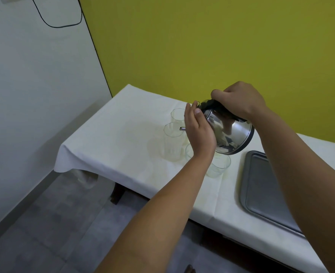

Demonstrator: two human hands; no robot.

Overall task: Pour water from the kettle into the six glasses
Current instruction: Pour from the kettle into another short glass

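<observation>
Kettle: a shiny steel kettle held in the air above the table, tipped steeply toward the left so its base faces the camera and to the right; its thin spout pokes out past the left hand, over the glasses.
Right hand: the right hand is closed around the kettle's black handle from above, fingers curled tight over it.
Left hand: the left hand is open, fingers straight and together, palm pressed flat against the kettle's side (it grips nothing, only steadies).
Glasses: clear glasses stand close together on the cloth below the kettle; one farthest back, one just under the spout, another nearer, partly hidden by the left wrist. The rest are hard to make out, and whether any holds water cannot be told.
Table: a table under a white cloth, set against a yellow wall.
Tray: a grey metal tray lies on the cloth to the right, apart from the glasses.
</observation>
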